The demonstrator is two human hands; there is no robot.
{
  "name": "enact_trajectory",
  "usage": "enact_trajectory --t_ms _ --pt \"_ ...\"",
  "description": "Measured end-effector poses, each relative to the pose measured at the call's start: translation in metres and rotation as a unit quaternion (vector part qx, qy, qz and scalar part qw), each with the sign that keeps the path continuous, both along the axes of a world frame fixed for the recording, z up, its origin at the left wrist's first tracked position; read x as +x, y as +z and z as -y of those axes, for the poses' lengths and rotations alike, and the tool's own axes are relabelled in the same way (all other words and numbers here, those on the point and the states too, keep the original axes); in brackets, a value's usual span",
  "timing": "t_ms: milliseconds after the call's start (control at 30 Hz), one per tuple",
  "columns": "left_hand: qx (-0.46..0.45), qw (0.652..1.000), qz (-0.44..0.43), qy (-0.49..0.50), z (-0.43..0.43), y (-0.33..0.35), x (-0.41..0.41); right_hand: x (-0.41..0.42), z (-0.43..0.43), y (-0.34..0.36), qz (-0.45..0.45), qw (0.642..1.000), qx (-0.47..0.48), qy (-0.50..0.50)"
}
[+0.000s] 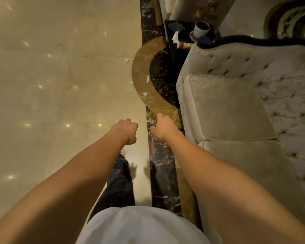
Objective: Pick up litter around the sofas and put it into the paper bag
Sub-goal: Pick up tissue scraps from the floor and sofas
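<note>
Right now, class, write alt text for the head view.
Two bare arms reach forward over a glossy floor beside a pale sofa; left hand closed, right hand empty. White paper scraps lie ahead.

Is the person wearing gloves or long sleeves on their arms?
No. The left hand and right hand are bare, with no gloves, rings or watch showing. Both forearms are uncovered right down to the bottom of the picture, so no sleeves show. Lower down you can see a white top and dark trousers.
</note>
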State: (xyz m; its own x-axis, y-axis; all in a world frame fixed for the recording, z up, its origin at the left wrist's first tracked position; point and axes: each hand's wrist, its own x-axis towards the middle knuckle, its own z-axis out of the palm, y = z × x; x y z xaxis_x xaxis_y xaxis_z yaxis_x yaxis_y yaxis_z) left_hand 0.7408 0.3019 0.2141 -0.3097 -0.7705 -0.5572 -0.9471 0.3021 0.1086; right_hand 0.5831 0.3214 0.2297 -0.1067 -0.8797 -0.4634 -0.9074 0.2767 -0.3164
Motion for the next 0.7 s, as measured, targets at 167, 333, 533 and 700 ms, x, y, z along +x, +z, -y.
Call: enact_trajectory --t_ms 167,333,533,700 --pt "0.043 0.998 0.048 -0.024 0.169 -0.031 0.019 -0.001 0.161 -0.014 -0.025 0.998 0.057 -0.013" --pt "0.070 0.996 0.053 -0.026 0.330 -0.020 0.017 -0.019 0.303 0.000 0.007 0.994 0.091 -0.055" --pt "0.109 0.991 0.028 -0.078 0.495 -0.060 -0.029 -0.055 0.464 -0.042 0.019 0.987 0.128 -0.093" --pt "0.146 0.989 0.013 -0.014 0.605 -0.153 -0.051 -0.082 0.583 -0.142 0.003 0.986 0.163 -0.045"
